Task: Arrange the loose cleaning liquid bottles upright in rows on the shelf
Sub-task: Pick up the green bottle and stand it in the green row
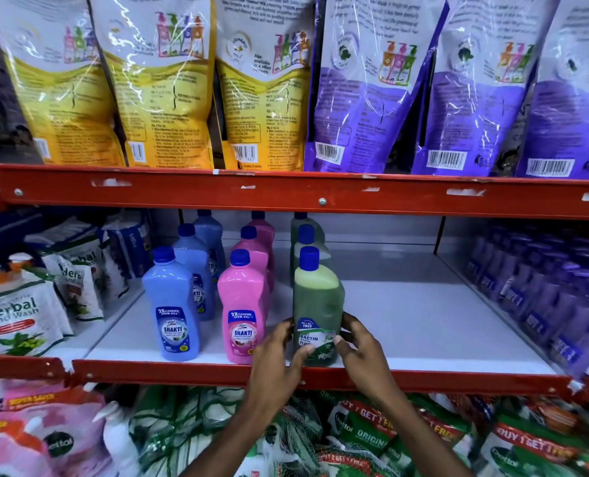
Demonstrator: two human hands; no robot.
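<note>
Three rows of bottles on white shelf [406,325] in head view: blue row [174,304] left, pink row [243,304] mid, green row right. Front green bottle [317,304] upright at shelf front edge, just beside front pink one, blue cap on. I see both hands on it, low down by label: left hand [279,356] fingers wrapped round left side, right hand [361,349] fingers curled round right side, each grip closed on bottle. Purple bottles [544,297] crowd far right. Red rail [286,192] overhead w/ refill pouches [269,80] above.

Both hands [320,356] clasp the upright green bottle [317,304] on the shelf [423,321].
</note>
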